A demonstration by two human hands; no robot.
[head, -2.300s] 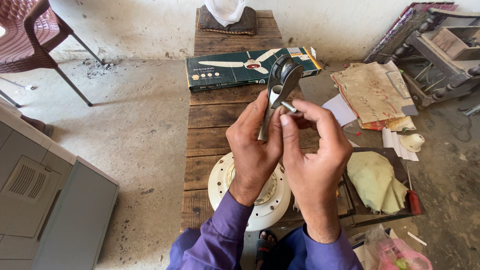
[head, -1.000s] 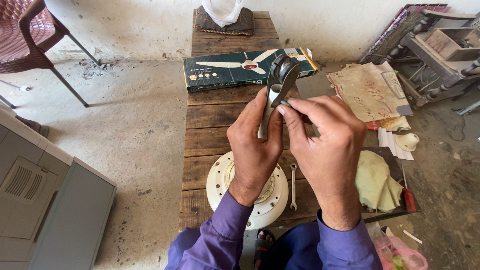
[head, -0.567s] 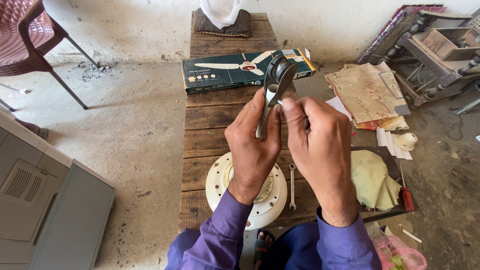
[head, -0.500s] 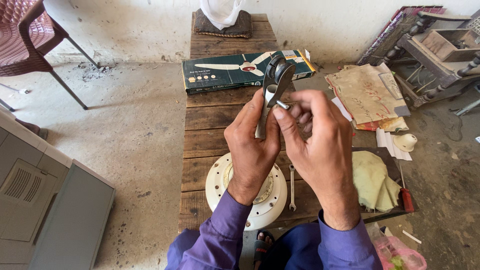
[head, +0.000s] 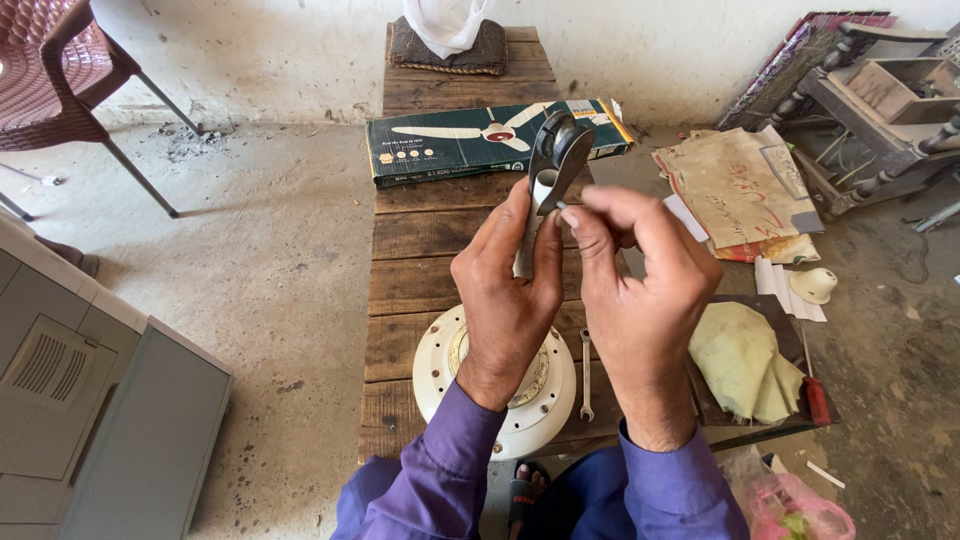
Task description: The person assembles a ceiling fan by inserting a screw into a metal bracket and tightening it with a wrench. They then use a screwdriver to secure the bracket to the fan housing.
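Here, left hand (head: 510, 290) clenches a curved metal bracket (head: 545, 185) — right hand (head: 640, 290) pinches its pin.

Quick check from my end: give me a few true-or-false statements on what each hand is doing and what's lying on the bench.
1. The left hand grips a grey metal bracket. True.
2. The right hand rests flat on the bench. False: it is raised, fingertips at the bracket.
3. A spanner lies beside the round white motor housing. True.
4. The long green box stands on the floor. False: it lies across the wooden bench.
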